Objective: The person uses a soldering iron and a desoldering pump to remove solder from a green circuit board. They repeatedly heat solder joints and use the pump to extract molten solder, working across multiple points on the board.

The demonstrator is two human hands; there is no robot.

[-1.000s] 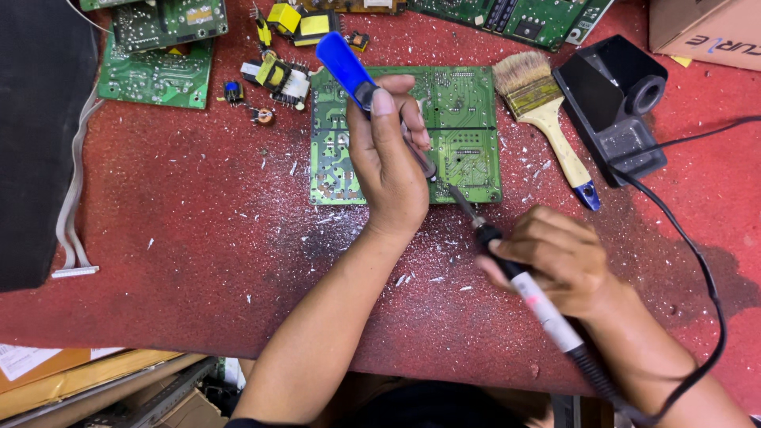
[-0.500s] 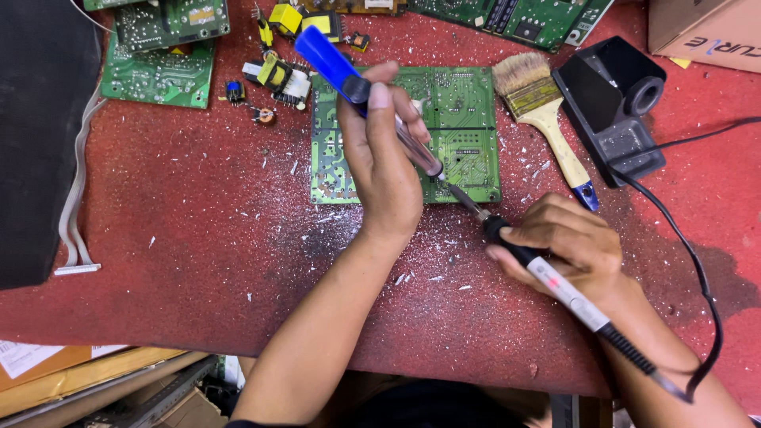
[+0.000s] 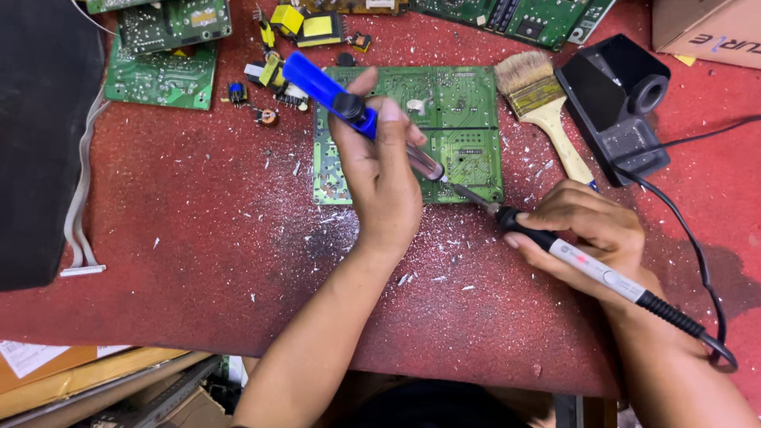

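Working the lower right corner of a green circuit board (image 3: 464,119) that lies flat near the far edge of the red surface (image 3: 182,238), the person brings two tools together there. The left hand (image 3: 384,178) is wrapped around a desoldering pump (image 3: 357,115), a blue plastic barrel with a clear forward section tapering to a thin nozzle, slanted down toward the board's edge. The right hand (image 3: 598,234) is closed in a pen grip on a soldering iron (image 3: 579,261), slim, with a black front grip, a pale handle showing a small red light, and a black cord running off to the near right edge. The iron's tip and the pump's nozzle meet just at the board's lower right corner; whether they touch cannot be told.

This looks like the heating stage of removing solder from a joint. The next move would call for steady tips held close on one point, and a quick press of the pump once the solder flows.

The surface is rough and gritty, strewn with pale flecks and cut leads. A wooden-handled bristle brush (image 3: 543,107) lies just right of the board, a black angular iron stand (image 3: 618,99) beyond it, and loose yellow and blue components (image 3: 273,75) sit at the board's left
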